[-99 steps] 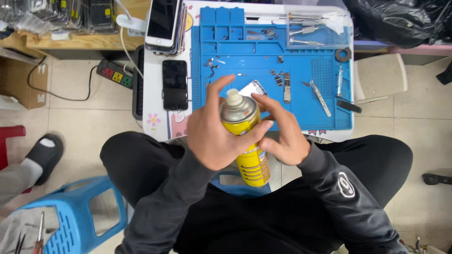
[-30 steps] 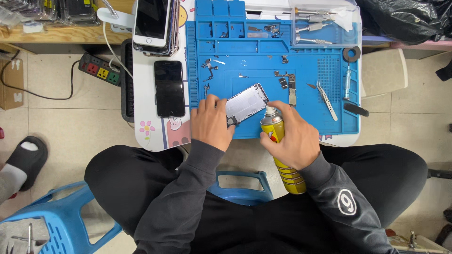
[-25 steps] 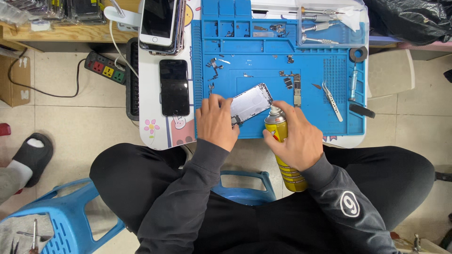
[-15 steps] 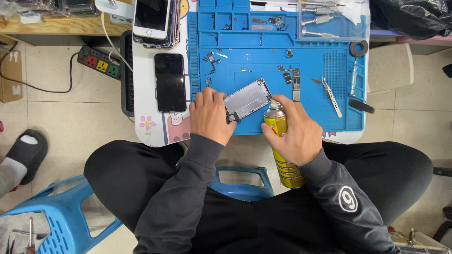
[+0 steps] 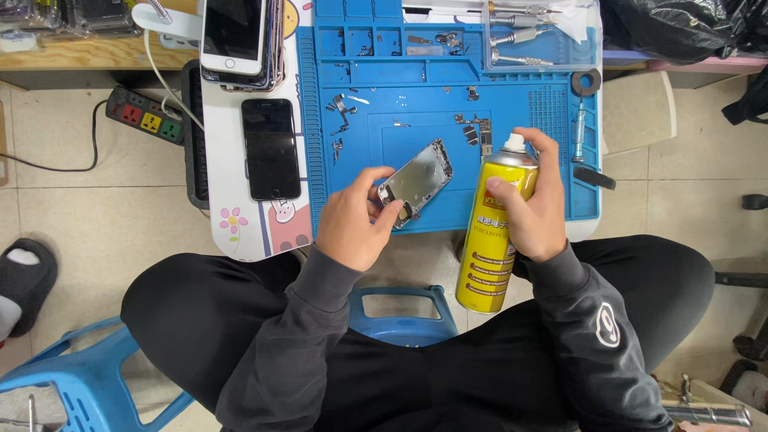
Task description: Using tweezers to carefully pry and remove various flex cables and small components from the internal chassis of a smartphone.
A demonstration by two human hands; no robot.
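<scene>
Since half a second ago my right hand [image 5: 534, 210] has lifted the tall yellow metal spray can [image 5: 494, 232] a little and tipped its white nozzle toward the work, forefinger resting on top so I can press at once. My left hand [image 5: 350, 222] pinches the near corner of the silvery opened phone housing [image 5: 417, 182] between thumb and fingers, tilting it off the blue silicone repair mat [image 5: 448, 120] so its inside faces the nozzle just right of it. Loose small metal parts [image 5: 477, 132] lie beyond my right fingertips, and 1 black phone [image 5: 270, 150] rests left of my left hand.
</scene>
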